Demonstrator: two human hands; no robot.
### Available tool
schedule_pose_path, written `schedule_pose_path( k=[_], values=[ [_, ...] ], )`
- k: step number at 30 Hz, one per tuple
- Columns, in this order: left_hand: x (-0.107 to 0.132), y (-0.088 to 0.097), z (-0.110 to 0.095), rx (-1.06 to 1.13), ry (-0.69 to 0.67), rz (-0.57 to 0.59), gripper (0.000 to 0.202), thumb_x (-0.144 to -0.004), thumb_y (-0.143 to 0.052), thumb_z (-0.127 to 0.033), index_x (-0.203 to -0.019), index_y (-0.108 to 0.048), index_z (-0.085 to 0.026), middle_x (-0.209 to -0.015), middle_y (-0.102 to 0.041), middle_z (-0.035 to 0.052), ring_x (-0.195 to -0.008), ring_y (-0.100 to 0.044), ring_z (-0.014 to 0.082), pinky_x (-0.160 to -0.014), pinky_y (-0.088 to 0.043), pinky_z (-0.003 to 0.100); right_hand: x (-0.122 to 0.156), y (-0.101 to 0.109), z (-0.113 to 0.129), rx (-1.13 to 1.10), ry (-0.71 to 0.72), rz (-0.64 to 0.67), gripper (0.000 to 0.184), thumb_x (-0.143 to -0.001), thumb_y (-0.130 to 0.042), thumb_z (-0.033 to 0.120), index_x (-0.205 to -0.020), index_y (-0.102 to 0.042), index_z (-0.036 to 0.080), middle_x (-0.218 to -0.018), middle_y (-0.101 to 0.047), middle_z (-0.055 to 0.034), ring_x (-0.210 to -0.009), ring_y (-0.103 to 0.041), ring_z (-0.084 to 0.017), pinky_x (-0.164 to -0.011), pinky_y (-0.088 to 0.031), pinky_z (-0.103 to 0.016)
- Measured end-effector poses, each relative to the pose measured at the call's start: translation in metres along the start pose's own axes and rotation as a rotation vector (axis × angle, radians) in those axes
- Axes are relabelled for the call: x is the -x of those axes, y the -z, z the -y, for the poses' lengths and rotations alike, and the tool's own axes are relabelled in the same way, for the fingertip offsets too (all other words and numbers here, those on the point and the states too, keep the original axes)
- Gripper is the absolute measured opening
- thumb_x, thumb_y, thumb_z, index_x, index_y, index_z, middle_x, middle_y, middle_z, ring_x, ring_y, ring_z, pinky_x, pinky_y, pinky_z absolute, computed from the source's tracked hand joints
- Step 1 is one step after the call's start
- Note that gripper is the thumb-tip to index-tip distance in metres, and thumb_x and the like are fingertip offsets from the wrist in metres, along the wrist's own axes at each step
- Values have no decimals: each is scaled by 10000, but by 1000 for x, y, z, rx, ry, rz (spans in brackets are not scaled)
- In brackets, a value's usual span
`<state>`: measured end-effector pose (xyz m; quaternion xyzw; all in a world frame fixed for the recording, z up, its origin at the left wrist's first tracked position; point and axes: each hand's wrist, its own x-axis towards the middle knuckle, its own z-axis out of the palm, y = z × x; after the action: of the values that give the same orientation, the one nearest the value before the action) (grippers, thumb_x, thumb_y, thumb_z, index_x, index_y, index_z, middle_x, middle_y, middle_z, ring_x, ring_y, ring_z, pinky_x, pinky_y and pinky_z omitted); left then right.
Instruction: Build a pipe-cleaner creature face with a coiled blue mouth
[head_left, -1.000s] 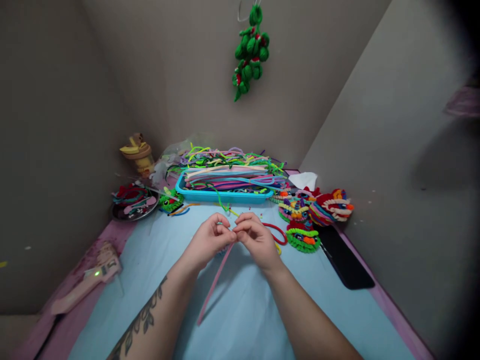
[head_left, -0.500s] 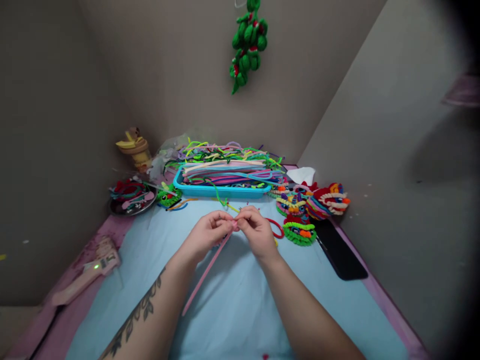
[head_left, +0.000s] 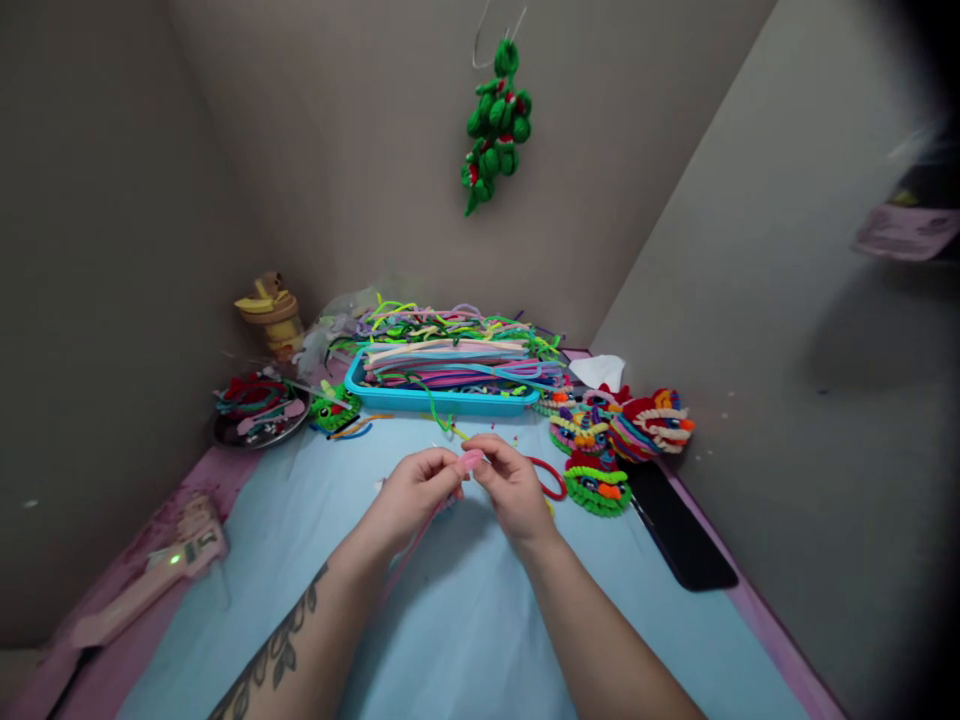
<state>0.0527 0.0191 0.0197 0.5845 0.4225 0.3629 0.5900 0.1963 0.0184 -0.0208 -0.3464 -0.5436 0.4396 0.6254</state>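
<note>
Between my fingertips is the bent end of a pink pipe cleaner (head_left: 471, 460), held over the middle of the light blue table cover (head_left: 480, 620). My left hand (head_left: 420, 490) pinches it from the left, and its long tail hangs down beside that wrist, partly hidden behind the forearm. Thumb and fingers of my right hand (head_left: 514, 487) close on the same pink end from the other side. Just right of this hand lies a red ring-shaped piece (head_left: 551, 478). Something small and pale under the left fingers is mostly hidden.
A blue tray (head_left: 442, 402) of coloured pipe cleaners stands at the back. Colourful fuzzy figures (head_left: 598, 484) and a black phone (head_left: 686, 535) lie right. On the left are a lit pink glue gun (head_left: 169, 570) and a metal bowl (head_left: 259, 438). Green pieces (head_left: 499, 125) hang on the wall.
The pink end now shows as a rounded loop between the fingertips. Its tail has swung back toward the left forearm. The whole view has shifted, with everything sitting slightly lower.
</note>
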Motion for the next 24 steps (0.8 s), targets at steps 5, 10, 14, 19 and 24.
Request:
schedule_pose_path(
  k=[5, 10, 14, 19, 24],
  values=[
    [-2, 0, 8, -209, -84, -71, 272, -825, -525, -379, -680, -577, -155, -575, -502, -27, -532, -431, 99, -508, -327, 205, 1, -4, -1, -2, -6, 0, 88, -818, -626, 281, -784, -656, 206, -791, -562, -5, -781, -546, -151, -712, -426, -268],
    [-2, -1, 11, -429, -156, -79, 223, -846, -485, -320, -742, -605, -163, -632, -554, -12, -598, -492, 120, -555, -364, 212, 3, -4, -8, 92, -100, -90, 157, -831, -604, 298, -722, -637, 190, -713, -549, 11, -682, -516, -131, -651, -397, -254],
    [0, 3, 10, -562, -186, -68, 195, -816, -544, -312, -940, -629, -187, -729, -623, 0, -646, -546, 140, -591, -394, 226, 3, -1, -4, 190, -134, -99, 169, -846, -563, 301, -730, -613, 188, -705, -541, 13, -672, -510, -134, -638, -387, -254],
    [0, 8, 7, -785, -232, -107, 180, -846, -523, -319, -830, -659, -203, -804, -670, 30, -772, -589, 177, -689, -416, 265, 2, -3, 3, 476, 8, -71, 151, -861, -501, 226, -727, -560, 193, -740, -527, -1, -724, -513, -154, -649, -385, -263],
    [2, 8, 3, -1026, -284, -114, 161, -852, -524, -245, -792, -667, -205, -810, -686, 43, -785, -570, 198, -717, -397, 304, 4, -2, 0, 805, 82, 61, 149, -888, -451, 173, -782, -555, 191, -824, -546, -43, -803, -521, -188, -721, -404, -295]
  ],
)
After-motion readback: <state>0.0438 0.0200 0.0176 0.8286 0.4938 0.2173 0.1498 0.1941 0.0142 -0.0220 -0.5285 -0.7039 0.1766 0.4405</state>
